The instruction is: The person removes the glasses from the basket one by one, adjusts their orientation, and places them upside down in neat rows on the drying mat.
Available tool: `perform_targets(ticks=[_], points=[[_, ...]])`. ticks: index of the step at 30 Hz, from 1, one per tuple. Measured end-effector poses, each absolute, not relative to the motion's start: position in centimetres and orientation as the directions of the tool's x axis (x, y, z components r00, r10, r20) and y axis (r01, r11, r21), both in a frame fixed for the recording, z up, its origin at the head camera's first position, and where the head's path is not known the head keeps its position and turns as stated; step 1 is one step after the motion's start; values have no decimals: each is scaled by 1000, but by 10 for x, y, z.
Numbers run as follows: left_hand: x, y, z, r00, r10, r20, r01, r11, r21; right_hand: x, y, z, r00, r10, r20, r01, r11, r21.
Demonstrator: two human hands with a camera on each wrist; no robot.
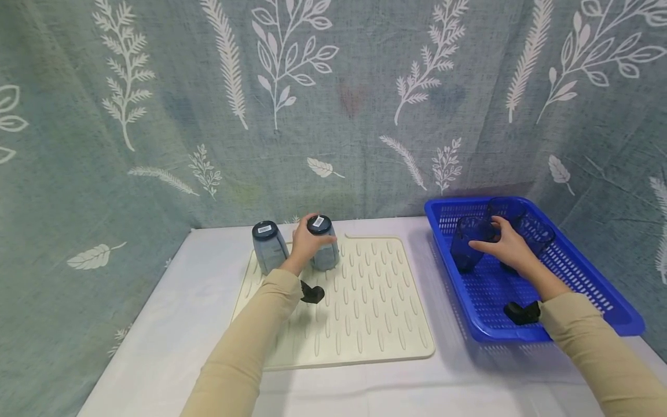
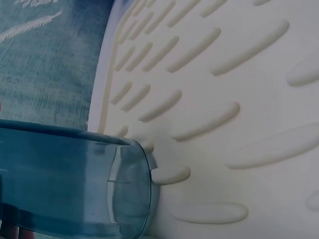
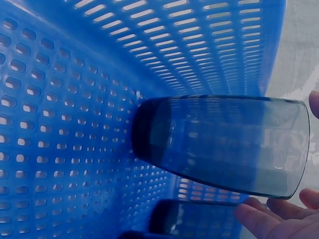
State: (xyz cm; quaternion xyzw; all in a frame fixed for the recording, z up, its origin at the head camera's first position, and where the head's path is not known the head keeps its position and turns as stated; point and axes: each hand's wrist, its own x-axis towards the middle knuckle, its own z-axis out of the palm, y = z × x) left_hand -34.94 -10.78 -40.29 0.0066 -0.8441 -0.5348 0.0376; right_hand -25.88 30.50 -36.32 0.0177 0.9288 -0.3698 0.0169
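Observation:
With thumb and fingers my left hand (image 1: 306,244) grips a smoky blue glass (image 1: 325,256) by its upturned base, which bears a white label. Its rim is at the cream ridged mat (image 1: 372,301), also seen in the left wrist view. Beside it on the left, a second upside-down glass (image 1: 268,249) stands on the mat. Inside the blue basket (image 1: 464,313), my right hand (image 1: 508,246) pinches an upright blue glass (image 1: 461,249) at the rim. That glass (image 3: 214,144) lies sideways across the right wrist view, fingertips (image 3: 256,216) right at its rim.
More blue glasses stand in the basket, one at the back (image 1: 502,204) and one to the right (image 1: 539,234). Basket and mat rest on a white-covered table (image 1: 177,324). A grey-green leaf-patterned cloth (image 1: 354,145) hangs directly behind.

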Motion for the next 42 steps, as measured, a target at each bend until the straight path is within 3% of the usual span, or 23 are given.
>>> perform_targets(ticks=[10, 17, 33, 42], points=[[-349, -107, -404, -997, -79, 6, -25, 381, 924, -264, 304, -362, -997, 29, -66, 66, 742, -667], [-347, -106, -404, -996, -91, -12, -41, 324, 945, -268, 304, -363, -991, 22, -133, 111, 692, -714], [-341, -104, -402, -999, -49, 4, -5, 198, 980, -275, 309, -370, -980, 1, -200, 152, 656, -740], [-335, -108, -403, -994, -51, 96, 89, 130, 988, -278, 310, -373, -981, 2, -192, 149, 636, -757]])
